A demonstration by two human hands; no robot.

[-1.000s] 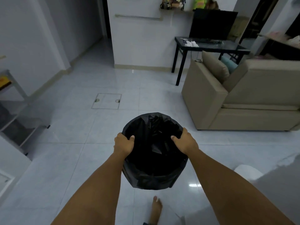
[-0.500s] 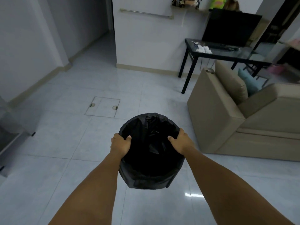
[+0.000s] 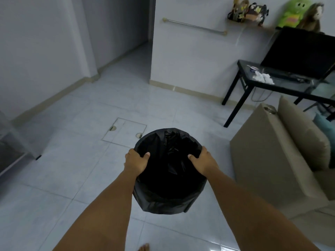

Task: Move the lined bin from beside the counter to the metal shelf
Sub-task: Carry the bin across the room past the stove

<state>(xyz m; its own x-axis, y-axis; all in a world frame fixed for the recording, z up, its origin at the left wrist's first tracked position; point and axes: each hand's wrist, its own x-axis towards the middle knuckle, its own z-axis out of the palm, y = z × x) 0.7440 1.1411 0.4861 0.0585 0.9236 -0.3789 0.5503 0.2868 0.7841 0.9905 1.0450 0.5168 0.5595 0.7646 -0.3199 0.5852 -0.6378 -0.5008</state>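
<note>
A round bin lined with a black plastic bag (image 3: 169,178) hangs in the air in front of me, above the tiled floor. My left hand (image 3: 136,163) grips its left rim, thumb inside the liner. My right hand (image 3: 204,161) grips the right rim the same way. The bin looks empty and dark inside. At the far left edge, part of a metal shelf (image 3: 10,142) shows, blurred, with a black foot on the floor.
A beige sofa (image 3: 282,160) stands close on the right. Behind it is a black table (image 3: 272,86) with a dark screen. A square floor hatch (image 3: 125,132) lies just beyond the bin. A corridor opens at the back left. My bare toes (image 3: 144,248) show at the bottom.
The view has swung and advanced: the sofa and table shifted right, the metal shelf slid to the far left edge. Both hands keep the same grip on the bin.
</note>
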